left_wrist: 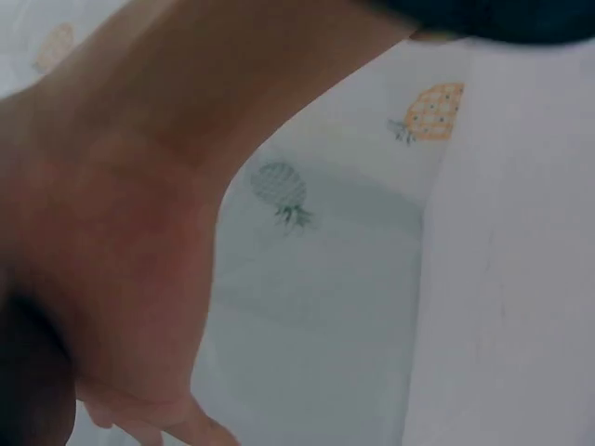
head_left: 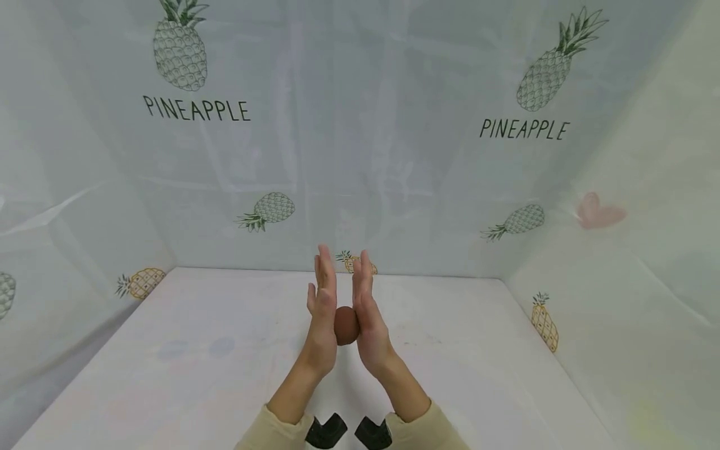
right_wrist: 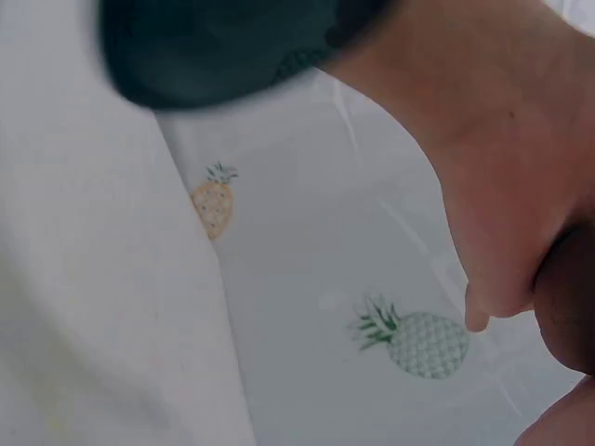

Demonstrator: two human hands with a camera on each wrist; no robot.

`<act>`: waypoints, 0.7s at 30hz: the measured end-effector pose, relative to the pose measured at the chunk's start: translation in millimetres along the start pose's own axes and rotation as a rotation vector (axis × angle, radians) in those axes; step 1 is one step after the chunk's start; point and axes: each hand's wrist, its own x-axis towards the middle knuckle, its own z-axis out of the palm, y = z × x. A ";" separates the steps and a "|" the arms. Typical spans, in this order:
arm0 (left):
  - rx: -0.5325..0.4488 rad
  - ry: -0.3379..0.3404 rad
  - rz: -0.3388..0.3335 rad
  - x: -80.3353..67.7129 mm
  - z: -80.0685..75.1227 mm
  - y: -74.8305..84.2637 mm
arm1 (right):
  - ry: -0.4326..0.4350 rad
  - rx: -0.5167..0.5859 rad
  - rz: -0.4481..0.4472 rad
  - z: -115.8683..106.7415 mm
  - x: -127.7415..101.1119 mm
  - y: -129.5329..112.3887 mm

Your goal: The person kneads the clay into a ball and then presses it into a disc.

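A smooth brown ball (head_left: 345, 325), matte like modelling clay, sits between the two palms above the white table. My left hand (head_left: 322, 325) presses its palm on the ball's left side, fingers straight and pointing up and away. On the opposite side, the palm of my right hand (head_left: 371, 328) presses against it, its fingers straight too. In the left wrist view the ball (left_wrist: 35, 386) shows dark at the lower left corner beside the palm. The right wrist view has part of the ball (right_wrist: 567, 302) at its right edge, against the palm.
The white tabletop (head_left: 450, 356) stretches under the hands, with faint stains on its surface. Pale curtains (head_left: 365, 150) printed with pineapples hang behind and at both sides. Dark devices (head_left: 327, 431) are worn at both wrists, by the cream sleeves (head_left: 275, 431).
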 end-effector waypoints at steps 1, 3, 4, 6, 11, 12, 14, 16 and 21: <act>0.002 0.009 0.002 1.1 -3.1 0.1 | -0.009 -0.005 0.001 2.9 -0.8 0.4; 0.016 0.027 0.006 3.2 -9.1 -0.2 | -0.025 -0.014 -0.009 8.3 -2.3 -0.1; 0.024 0.034 0.007 4.3 -11.8 -0.6 | -0.029 -0.018 -0.014 10.7 -2.8 -0.7; 0.025 0.044 0.008 6.3 -16.5 -2.3 | -0.037 -0.025 -0.032 14.5 -3.7 -2.6; 0.027 0.051 -0.012 8.3 -20.5 -7.2 | -0.041 -0.051 -0.079 19.7 -6.7 -10.5; 0.034 0.048 -0.018 7.9 -19.7 -8.5 | -0.041 -0.057 -0.089 20.1 -7.6 -12.8; 0.049 0.038 -0.031 6.6 -16.8 -11.0 | -0.033 -0.063 -0.108 19.7 -9.3 -17.0; 0.056 0.020 -0.043 4.8 -12.4 -13.0 | -0.018 -0.064 -0.124 17.8 -10.6 -21.1; 0.033 -0.010 -0.054 1.5 -0.3 -15.9 | 0.023 -0.064 -0.145 8.5 -9.3 -26.9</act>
